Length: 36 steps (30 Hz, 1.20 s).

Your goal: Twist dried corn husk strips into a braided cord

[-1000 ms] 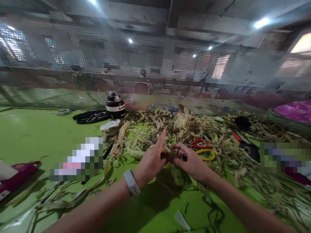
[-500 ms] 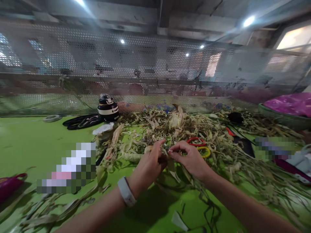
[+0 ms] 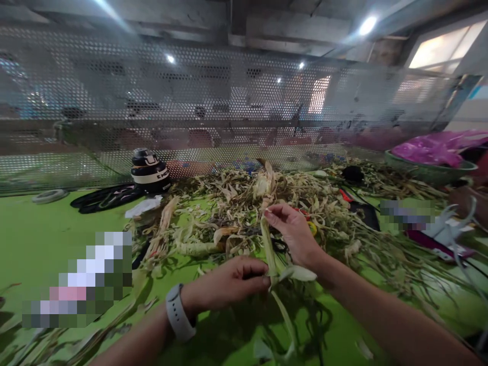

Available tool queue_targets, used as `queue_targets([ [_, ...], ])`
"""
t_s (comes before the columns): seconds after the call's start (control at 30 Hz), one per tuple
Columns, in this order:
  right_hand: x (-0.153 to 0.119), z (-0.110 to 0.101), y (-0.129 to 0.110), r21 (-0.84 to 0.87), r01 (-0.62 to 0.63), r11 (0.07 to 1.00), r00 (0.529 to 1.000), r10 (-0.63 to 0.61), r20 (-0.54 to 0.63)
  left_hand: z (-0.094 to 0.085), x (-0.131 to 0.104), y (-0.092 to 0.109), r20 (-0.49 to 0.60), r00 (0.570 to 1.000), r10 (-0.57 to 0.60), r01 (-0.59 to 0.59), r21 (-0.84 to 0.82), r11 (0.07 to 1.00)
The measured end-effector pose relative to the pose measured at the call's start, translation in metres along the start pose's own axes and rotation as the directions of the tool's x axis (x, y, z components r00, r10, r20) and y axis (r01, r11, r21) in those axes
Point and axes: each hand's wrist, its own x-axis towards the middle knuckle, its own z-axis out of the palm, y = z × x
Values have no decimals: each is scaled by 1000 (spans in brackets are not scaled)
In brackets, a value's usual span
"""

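A pale green plant stalk (image 3: pixel 268 249) hangs upright between my hands, with a whitish leaf (image 3: pixel 299 273) sticking out to its right and a thin tail curving down below. My right hand (image 3: pixel 295 231) pinches its upper end between thumb and fingertips. Lower down, my left hand (image 3: pixel 236 279), with a white band at the wrist, has thumb and fingers closed on the stalk. A heap of dry, withered leaves and stems (image 3: pixel 229 193) lies just beyond both hands. Scissors (image 3: pixel 312 227) with red and yellow handles are partly hidden behind my right hand.
A black bottle (image 3: pixel 150 173) stands at the back left beside a dark strap (image 3: pixel 107 197) and a roll of tape (image 3: pixel 49 196). A perforated screen (image 3: pixel 229 112) runs behind the green table (image 3: pixel 46 218). Back right, a bowl (image 3: pixel 427 170) holds a pink plastic bag.
My hands have moved apart, the left one down and the right one slightly up, and the stalk now shows between them. The view has turned a little to the right.
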Motion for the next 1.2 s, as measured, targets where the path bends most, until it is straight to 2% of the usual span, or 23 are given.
queue_targets([
  [0.17, 2, 1, 7, 5, -23, 1000, 999, 23, 23, 4, 0, -1, -33, 999, -41, 30, -282, 959],
  [0.23, 3, 2, 11, 10, -42, 999, 999, 41, 36, 6, 2, -4, -83, 994, -66, 40, -284, 958],
  [0.3, 5, 1, 12, 8, -79, 997, 996, 79, 51, 5, 5, -7, -179, 979, -97, 45, -275, 960],
  [0.37, 7, -1, 11, -22, -114, 993, 992, 115, 50, 1, 8, -9, -345, 934, -87, -27, -312, 950],
  [0.4, 7, -2, 9, -53, -131, 990, 989, 134, 58, -1, 9, -9, -438, 896, -76, -86, -340, 937],
  [0.47, 5, -4, 3, -119, -148, 982, 976, 165, 141, -8, 11, -9, -569, 820, -66, -180, -365, 913],
  [0.5, 3, -4, 0, -139, -147, 979, 960, 176, 219, -10, 12, -9, -599, 798, -66, -198, -364, 910],
  [0.57, -1, -4, -4, -144, -128, 981, 916, 172, 362, -13, 13, -9, -618, 784, -66, -201, -352, 914],
  [0.6, -2, -3, -4, -139, -102, 985, 911, 148, 384, -14, 13, -10, -618, 784, -60, -198, -341, 919],
  [0.67, -3, -2, -2, -163, -30, 986, 935, 86, 345, -13, 14, -11, -606, 794, -43, -191, -316, 929],
  [0.77, 0, -1, 6, -248, 58, 967, 967, 7, 254, -11, 13, -10, -554, 833, -1, -167, -253, 953],
  [0.87, 3, -3, 11, -280, 86, 956, 982, -33, 187, -10, 11, -9, -500, 866, 18, -132, -193, 972],
  [0.93, 4, -4, 10, -282, 72, 957, 989, -32, 146, -10, 11, -9, -485, 874, -5, -112, -212, 971],
  [1.07, 3, -6, 4, -296, 12, 955, 984, 42, 175, -12, 13, -13, -519, 851, -85, -149, -393, 908],
  [1.13, 1, -7, 1, -363, -18, 932, 962, 116, 249, -14, 15, -15, -553, 823, -130, -187, -481, 856],
  [1.2, 0, -7, -1, -445, 13, 895, 921, 163, 354, -16, 15, -16, -579, 803, -145, -228, -521, 822],
])
